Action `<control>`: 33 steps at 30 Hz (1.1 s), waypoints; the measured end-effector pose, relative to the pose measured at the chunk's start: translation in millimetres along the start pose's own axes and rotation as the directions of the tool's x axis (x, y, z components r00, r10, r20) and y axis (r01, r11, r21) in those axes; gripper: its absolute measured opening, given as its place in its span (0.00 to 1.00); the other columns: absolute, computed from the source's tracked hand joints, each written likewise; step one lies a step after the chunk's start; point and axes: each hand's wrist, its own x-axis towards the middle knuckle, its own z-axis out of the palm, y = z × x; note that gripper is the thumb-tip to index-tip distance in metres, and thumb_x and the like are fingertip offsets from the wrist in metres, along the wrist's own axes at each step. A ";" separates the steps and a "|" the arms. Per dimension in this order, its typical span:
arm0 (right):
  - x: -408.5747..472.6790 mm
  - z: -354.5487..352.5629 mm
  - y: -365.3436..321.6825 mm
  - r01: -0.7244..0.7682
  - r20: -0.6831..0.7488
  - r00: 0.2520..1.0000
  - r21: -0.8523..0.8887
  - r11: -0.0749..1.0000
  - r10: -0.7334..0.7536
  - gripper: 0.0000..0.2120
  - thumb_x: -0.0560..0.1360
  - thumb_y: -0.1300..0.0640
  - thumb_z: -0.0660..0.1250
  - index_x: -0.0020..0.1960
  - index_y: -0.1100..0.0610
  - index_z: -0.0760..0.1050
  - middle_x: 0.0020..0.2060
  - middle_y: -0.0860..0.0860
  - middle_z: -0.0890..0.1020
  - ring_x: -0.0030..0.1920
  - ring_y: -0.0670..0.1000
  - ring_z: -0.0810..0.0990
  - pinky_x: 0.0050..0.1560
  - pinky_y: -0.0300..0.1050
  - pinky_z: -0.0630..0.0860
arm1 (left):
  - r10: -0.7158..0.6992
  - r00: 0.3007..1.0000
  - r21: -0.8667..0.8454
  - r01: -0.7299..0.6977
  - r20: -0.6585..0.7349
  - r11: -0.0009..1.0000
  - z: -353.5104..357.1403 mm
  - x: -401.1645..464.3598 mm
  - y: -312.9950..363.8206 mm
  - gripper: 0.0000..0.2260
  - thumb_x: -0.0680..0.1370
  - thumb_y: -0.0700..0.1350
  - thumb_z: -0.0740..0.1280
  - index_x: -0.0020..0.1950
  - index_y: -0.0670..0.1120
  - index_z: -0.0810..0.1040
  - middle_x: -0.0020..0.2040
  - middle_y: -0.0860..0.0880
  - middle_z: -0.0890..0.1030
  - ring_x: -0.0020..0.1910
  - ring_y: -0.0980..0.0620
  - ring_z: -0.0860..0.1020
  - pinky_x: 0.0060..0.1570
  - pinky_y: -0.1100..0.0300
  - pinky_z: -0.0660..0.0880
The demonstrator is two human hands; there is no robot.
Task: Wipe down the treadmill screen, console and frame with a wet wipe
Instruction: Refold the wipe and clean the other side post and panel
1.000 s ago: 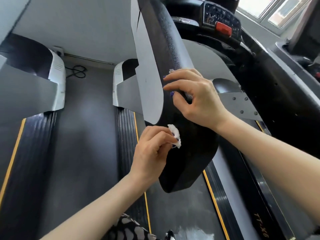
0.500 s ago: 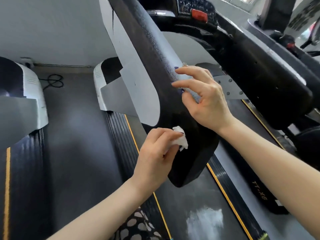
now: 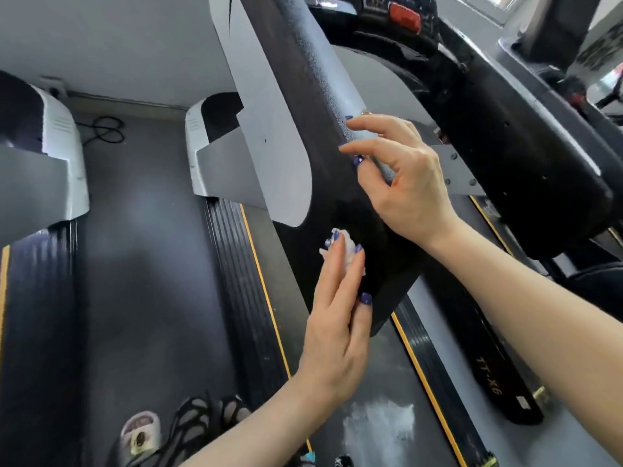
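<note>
Head view: wet wipe [image 3: 347,251] (soft, limp) was pressed to frame [image 3: 337,203] by straight left hand [image 3: 337,328] fingers. Right hand [image 3: 401,183] was curled loosely, nothing gripped.

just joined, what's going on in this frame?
A person is wiping the black upright post of a treadmill. The left hand presses a crumpled white wet wipe against the post's lower end with mostly straight fingers. The right hand rests higher on the post's edge, fingers curled, seemingly steadying it. The console with its red button sits above, untouched at this moment.
</note>
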 end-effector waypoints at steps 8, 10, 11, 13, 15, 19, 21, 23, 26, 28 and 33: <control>2.9 2.1 0.8 0.068 0.045 0.997 -0.011 0.998 -0.067 0.12 0.76 0.65 0.64 0.53 0.60 0.84 0.59 0.53 0.82 0.63 0.52 0.77 0.65 0.37 0.72 | -0.068 0.995 -0.007 0.068 -0.068 0.998 21.3 -28.0 -30.8 0.25 0.85 0.45 0.53 0.81 0.40 0.53 0.83 0.48 0.47 0.82 0.46 0.46 0.78 0.36 0.52; 3.0 2.2 0.5 0.096 0.036 0.995 -0.027 0.995 -0.095 0.12 0.76 0.65 0.64 0.53 0.60 0.84 0.58 0.53 0.82 0.63 0.53 0.78 0.64 0.33 0.69 | -0.015 1.000 0.017 0.015 -0.025 1.000 26.5 -39.8 -29.7 0.26 0.85 0.45 0.54 0.80 0.38 0.54 0.83 0.46 0.47 0.82 0.43 0.46 0.78 0.37 0.51; 2.7 2.3 0.2 0.113 0.040 0.993 -0.034 0.993 -0.111 0.12 0.76 0.65 0.64 0.52 0.60 0.84 0.58 0.53 0.82 0.63 0.54 0.78 0.65 0.33 0.69 | 0.023 1.000 0.023 -0.023 -0.003 0.999 29.9 -44.7 -27.8 0.26 0.85 0.47 0.54 0.80 0.37 0.54 0.83 0.45 0.48 0.82 0.42 0.47 0.78 0.39 0.51; 2.4 2.4 -0.7 0.143 0.055 0.988 -0.035 0.989 -0.141 0.11 0.76 0.65 0.64 0.53 0.61 0.84 0.59 0.54 0.82 0.64 0.54 0.77 0.65 0.33 0.69 | 0.058 0.998 0.029 -0.058 0.014 0.998 35.0 -50.9 -27.1 0.26 0.86 0.48 0.53 0.80 0.36 0.54 0.83 0.43 0.48 0.82 0.40 0.48 0.79 0.40 0.52; 1.2 2.9 -1.2 0.164 0.061 0.985 -0.030 0.986 -0.162 0.11 0.76 0.66 0.64 0.52 0.61 0.84 0.59 0.54 0.82 0.64 0.54 0.77 0.66 0.34 0.69 | 0.013 1.000 0.036 -0.014 0.005 0.999 35.2 -56.3 -34.4 0.26 0.85 0.47 0.54 0.81 0.38 0.53 0.83 0.45 0.48 0.82 0.43 0.48 0.79 0.42 0.52; 1.1 2.3 -0.6 0.174 0.035 0.984 -0.026 0.984 -0.173 0.12 0.76 0.65 0.63 0.52 0.61 0.85 0.58 0.54 0.83 0.62 0.53 0.78 0.65 0.39 0.72 | -0.158 0.987 -0.008 0.158 -0.017 0.987 29.4 -69.6 -45.6 0.27 0.85 0.47 0.53 0.82 0.43 0.49 0.83 0.51 0.43 0.82 0.48 0.44 0.79 0.46 0.50; 0.0 2.5 -1.0 0.168 0.023 0.986 -0.024 0.985 -0.168 0.12 0.76 0.66 0.63 0.51 0.61 0.85 0.57 0.53 0.83 0.61 0.53 0.79 0.64 0.37 0.72 | -0.150 0.989 -0.014 0.150 0.013 0.989 31.1 -72.8 -40.6 0.28 0.85 0.49 0.53 0.82 0.41 0.48 0.83 0.50 0.42 0.82 0.48 0.42 0.79 0.50 0.47; -0.8 2.3 -1.7 0.163 0.025 0.986 -0.016 0.986 -0.163 0.12 0.76 0.66 0.63 0.51 0.61 0.85 0.56 0.54 0.83 0.61 0.53 0.80 0.64 0.35 0.70 | -0.088 0.995 0.002 0.088 0.049 0.996 35.4 -74.8 -35.9 0.29 0.85 0.51 0.53 0.82 0.39 0.48 0.83 0.47 0.42 0.82 0.44 0.41 0.80 0.48 0.46; -1.2 1.7 -2.6 0.168 0.031 0.985 -0.008 0.986 -0.168 0.12 0.76 0.67 0.63 0.51 0.62 0.85 0.56 0.53 0.83 0.60 0.52 0.80 0.63 0.36 0.71 | -0.112 0.992 -0.011 0.113 0.049 0.994 35.3 -73.3 -40.3 0.29 0.85 0.50 0.53 0.82 0.41 0.46 0.83 0.48 0.41 0.82 0.45 0.41 0.80 0.44 0.48; -0.2 1.4 -1.7 0.174 0.027 0.984 -0.011 0.985 -0.173 0.11 0.76 0.67 0.63 0.51 0.62 0.85 0.56 0.54 0.84 0.60 0.53 0.80 0.63 0.39 0.73 | -0.197 0.980 -0.056 0.197 0.007 0.979 31.5 -67.2 -48.0 0.30 0.85 0.53 0.52 0.82 0.45 0.44 0.83 0.52 0.40 0.82 0.49 0.41 0.80 0.49 0.47; -0.2 3.6 -0.6 0.166 0.019 0.986 -0.029 0.986 -0.165 0.11 0.75 0.69 0.64 0.51 0.62 0.85 0.56 0.54 0.84 0.60 0.54 0.80 0.63 0.38 0.72 | -0.318 0.946 -0.115 0.311 -0.053 0.944 22.5 -36.5 -68.9 0.29 0.83 0.57 0.50 0.81 0.51 0.43 0.82 0.60 0.40 0.81 0.59 0.41 0.78 0.64 0.42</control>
